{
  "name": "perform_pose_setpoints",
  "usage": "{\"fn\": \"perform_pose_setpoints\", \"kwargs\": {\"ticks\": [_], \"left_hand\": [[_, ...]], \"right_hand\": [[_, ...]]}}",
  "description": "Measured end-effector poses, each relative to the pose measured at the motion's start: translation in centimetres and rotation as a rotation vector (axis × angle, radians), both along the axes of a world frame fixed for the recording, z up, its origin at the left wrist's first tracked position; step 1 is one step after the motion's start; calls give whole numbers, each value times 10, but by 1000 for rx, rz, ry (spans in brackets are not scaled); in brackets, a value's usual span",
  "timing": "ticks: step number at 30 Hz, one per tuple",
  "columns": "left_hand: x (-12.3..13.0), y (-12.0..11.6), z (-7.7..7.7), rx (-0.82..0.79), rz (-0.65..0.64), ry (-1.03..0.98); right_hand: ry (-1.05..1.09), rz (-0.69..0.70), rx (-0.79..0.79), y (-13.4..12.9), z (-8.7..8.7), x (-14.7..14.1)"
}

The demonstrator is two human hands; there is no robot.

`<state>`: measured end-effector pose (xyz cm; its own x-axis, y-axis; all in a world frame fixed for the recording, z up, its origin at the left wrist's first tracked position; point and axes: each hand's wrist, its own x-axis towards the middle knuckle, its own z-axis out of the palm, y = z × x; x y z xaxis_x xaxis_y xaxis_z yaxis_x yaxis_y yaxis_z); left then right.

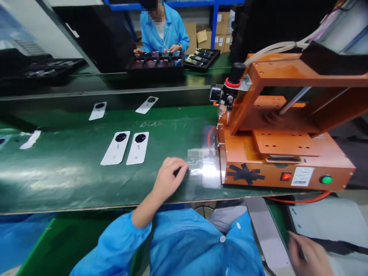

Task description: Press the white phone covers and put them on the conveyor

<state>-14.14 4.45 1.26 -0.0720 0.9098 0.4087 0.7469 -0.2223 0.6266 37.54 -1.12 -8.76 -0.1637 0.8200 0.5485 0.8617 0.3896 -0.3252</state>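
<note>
My left hand rests on the green bench with its fingers curled and the thumb against them. Whatever may lie between them is hidden. Its fingertips are at the left edge of a clear plastic sheet by the orange press. To the left of this hand two white phone back covers with round black camera areas lie side by side. My right hand is low at the right, below bench height, beside a pale flat stack with a dark strip. Motion blurs its fingers.
An orange press with a lit red switch and a green button stands at the right. Two more white covers lie farther back. Across the divider a person in blue handles parts in a black tray. A red hose hangs below.
</note>
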Motion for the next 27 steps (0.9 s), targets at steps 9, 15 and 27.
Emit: {"fn": "perform_pose_setpoints", "kwargs": {"ticks": [9,15,27], "left_hand": [[-35,126,-32,-135,162,98],[-33,116,-27,-99,132,-36],[20,7,23,239,-30,-23]], "right_hand": [[-123,949,108,46,87,-270],[-2,914,32,72,112,-299],[-237,646,260,130,167,-314]]}}
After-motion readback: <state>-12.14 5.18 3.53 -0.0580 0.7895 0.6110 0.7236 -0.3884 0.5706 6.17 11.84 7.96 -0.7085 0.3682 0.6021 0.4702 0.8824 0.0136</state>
